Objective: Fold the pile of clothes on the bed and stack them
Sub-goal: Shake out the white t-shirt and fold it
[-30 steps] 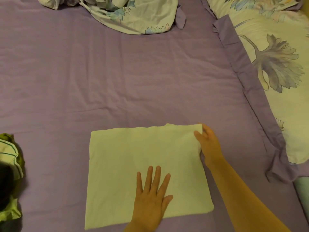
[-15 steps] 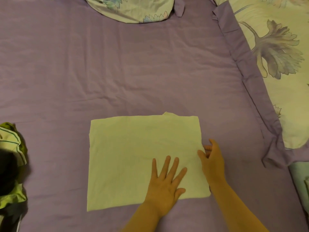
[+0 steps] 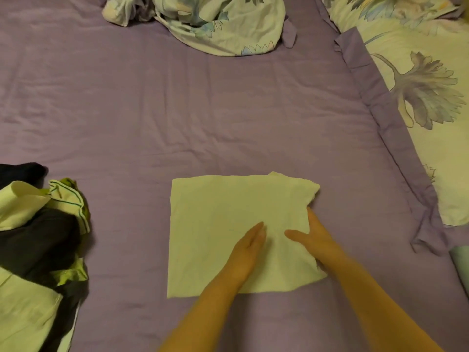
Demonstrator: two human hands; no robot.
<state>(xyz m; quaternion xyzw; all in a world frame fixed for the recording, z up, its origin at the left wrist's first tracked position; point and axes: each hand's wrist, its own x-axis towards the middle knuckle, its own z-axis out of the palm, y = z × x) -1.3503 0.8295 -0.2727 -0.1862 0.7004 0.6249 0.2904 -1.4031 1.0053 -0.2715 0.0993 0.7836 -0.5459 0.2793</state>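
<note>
A pale yellow garment (image 3: 223, 224), folded to a rectangle, lies flat on the purple bed sheet (image 3: 177, 110) in front of me. My left hand (image 3: 247, 252) stands on its edge across the middle of the cloth, fingers straight and together, pressing down. My right hand (image 3: 311, 240) holds the garment's right edge, thumb lying on top and pointing left, fingers at the edge and partly under it. That right edge is rumpled and slightly lifted near the far corner.
A loose pile of clothes (image 3: 38, 237), dark, green and white, lies at the left. A crumpled floral cover (image 3: 215, 24) sits at the far side. A floral pillow with a purple border (image 3: 418, 97) runs along the right.
My right hand slid from the far right corner down the right edge and took hold of it. My left hand turned from lying flat to standing on its edge.
</note>
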